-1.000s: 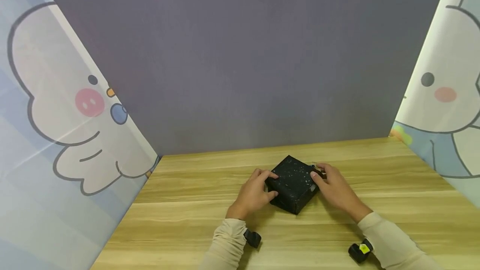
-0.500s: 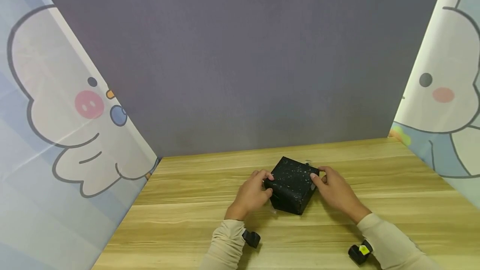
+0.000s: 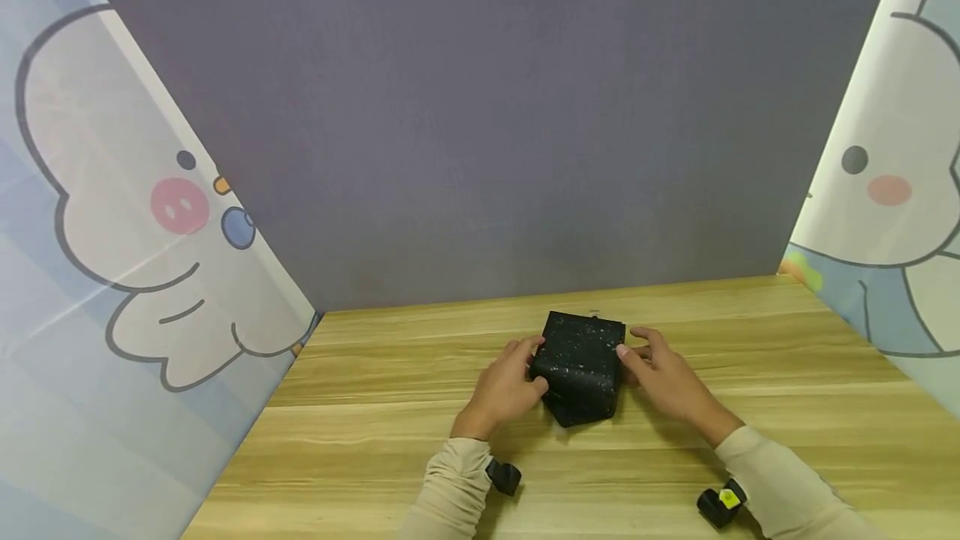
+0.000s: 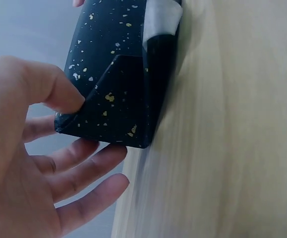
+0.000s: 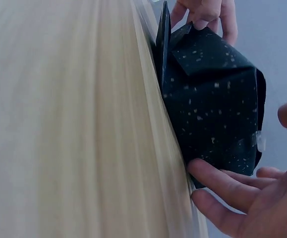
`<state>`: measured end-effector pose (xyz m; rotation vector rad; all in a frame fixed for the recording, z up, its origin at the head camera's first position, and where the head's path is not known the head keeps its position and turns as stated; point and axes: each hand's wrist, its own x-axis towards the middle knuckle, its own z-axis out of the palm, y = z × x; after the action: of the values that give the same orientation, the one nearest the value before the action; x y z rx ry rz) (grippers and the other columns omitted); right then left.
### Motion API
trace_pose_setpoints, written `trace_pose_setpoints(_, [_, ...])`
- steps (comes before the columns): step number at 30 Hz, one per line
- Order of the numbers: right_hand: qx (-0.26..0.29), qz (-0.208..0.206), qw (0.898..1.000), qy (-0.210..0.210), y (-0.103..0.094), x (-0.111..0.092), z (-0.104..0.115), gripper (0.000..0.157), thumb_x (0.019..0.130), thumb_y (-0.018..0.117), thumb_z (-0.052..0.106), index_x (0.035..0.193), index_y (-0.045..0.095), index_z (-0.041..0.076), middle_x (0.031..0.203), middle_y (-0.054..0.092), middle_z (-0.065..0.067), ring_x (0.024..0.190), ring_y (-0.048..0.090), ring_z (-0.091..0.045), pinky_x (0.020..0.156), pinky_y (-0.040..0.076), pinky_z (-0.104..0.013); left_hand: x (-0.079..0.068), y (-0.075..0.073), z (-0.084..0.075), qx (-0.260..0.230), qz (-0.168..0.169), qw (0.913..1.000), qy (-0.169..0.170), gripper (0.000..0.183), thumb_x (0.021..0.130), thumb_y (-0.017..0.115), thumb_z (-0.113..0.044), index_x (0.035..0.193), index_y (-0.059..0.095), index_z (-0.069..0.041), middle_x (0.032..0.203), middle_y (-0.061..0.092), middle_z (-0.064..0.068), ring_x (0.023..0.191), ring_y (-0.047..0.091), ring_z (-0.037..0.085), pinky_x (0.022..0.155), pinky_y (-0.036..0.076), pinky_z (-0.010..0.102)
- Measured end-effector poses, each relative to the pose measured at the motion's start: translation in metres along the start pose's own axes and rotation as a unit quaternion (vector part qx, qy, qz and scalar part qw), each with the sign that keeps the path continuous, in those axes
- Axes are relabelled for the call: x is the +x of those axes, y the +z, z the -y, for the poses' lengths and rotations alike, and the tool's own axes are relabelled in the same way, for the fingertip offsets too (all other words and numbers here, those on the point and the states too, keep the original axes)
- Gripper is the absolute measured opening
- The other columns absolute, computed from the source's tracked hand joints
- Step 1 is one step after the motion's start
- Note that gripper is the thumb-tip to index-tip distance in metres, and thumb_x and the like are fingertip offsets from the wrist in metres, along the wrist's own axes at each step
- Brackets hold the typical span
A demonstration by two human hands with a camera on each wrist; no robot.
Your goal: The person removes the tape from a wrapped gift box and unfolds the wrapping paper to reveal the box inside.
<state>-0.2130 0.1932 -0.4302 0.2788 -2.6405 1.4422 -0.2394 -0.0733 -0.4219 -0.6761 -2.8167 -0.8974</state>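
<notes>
- Black speckled package [image 3: 579, 365]: on the wooden table [image 3: 375, 423], between the hands.
- Left hand [image 3: 506, 386]: thumb and forefinger pinch a corner at the package's left; lower fingers spread, loosely bent.
- Right hand [image 3: 670, 380]: just beside the package's right side, holding nothing; fingers extended, tips against its side near the tabletop, thumb standing apart.
- Pale patch [image 4: 162, 17]: on package, left wrist view.

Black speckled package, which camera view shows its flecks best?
The left wrist view: there the black package is close enough to tell gold flecks from silvery ones, though the frame cuts off its top. The head view shows it smaller, its flecks just pale dots; the right wrist view shows its flecks larger but mostly pale.
</notes>
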Motion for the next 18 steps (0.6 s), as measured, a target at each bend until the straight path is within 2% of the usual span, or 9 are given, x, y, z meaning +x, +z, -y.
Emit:
trace_pose_setpoints(2, [0.014, 0.011, 1.000, 0.002, 0.0017, -0.0005, 0.0005, 0.062, 0.107, 0.050, 0.038, 0.142, 0.032, -0.010, 0.131, 0.053, -0.039, 0.095, 0.071, -0.030, 0.087, 0.054, -0.049, -0.0001, 0.0009, 0.0007, 0.002, 0.009, 0.9999, -0.010, 0.066, 0.087, 0.063, -0.020, 0.151, 0.046, -0.019, 0.112, 0.058, -0.002, 0.082, 0.057, 0.007, 0.070, 0.047, 0.033])
trace_pose_setpoints(5, [0.014, 0.019, 1.000, 0.009, 0.0036, -0.0012, 0.0013, 0.058, 0.106, 0.052, 0.040, 0.133, 0.036, -0.008, 0.129, 0.056, -0.038, 0.095, 0.071, -0.028, 0.086, 0.054, -0.046, -0.0004, 0.0013, 0.0012, 0.001, 0.021, 0.9994, -0.026, 0.069, 0.088, 0.062, -0.023, 0.154, 0.041, -0.023, 0.121, 0.058, 0.001, 0.081, 0.056, 0.008, 0.075, 0.047, 0.036])
trace_pose_setpoints(9, [-0.026, 0.022, 0.999, -0.001, 0.0033, -0.0024, 0.0016, 0.053, 0.105, 0.052, 0.043, 0.127, 0.044, -0.004, 0.120, 0.063, -0.027, 0.100, 0.067, -0.028, 0.086, 0.052, -0.047, -0.0001, 0.0013, 0.0012, -0.007, 0.024, 0.9991, -0.034, 0.070, 0.089, 0.060, -0.025, 0.155, 0.039, -0.024, 0.125, 0.059, 0.002, 0.083, 0.057, 0.007, 0.080, 0.047, 0.039])
trace_pose_setpoints(13, [-0.055, 0.027, 0.998, -0.020, 0.0021, -0.0033, 0.0000, 0.057, 0.103, 0.053, 0.046, 0.130, 0.048, -0.005, 0.121, 0.062, -0.022, 0.107, 0.062, -0.031, 0.088, 0.050, -0.050, 0.0004, 0.0019, 0.0015, -0.018, 0.025, 0.9990, -0.031, 0.070, 0.088, 0.061, -0.024, 0.155, 0.039, -0.022, 0.119, 0.059, 0.000, 0.088, 0.059, 0.007, 0.081, 0.049, 0.038])
trace_pose_setpoints(18, [-0.069, 0.046, 0.996, -0.021, 0.0002, -0.0028, -0.0036, 0.066, 0.101, 0.055, 0.051, 0.136, 0.045, -0.005, 0.125, 0.059, -0.024, 0.108, 0.060, -0.032, 0.087, 0.050, -0.051, -0.0002, 0.0024, 0.0021, -0.040, 0.035, 0.9980, -0.035, 0.071, 0.089, 0.062, -0.023, 0.155, 0.038, -0.023, 0.126, 0.058, 0.001, 0.100, 0.061, 0.010, 0.081, 0.050, 0.037])
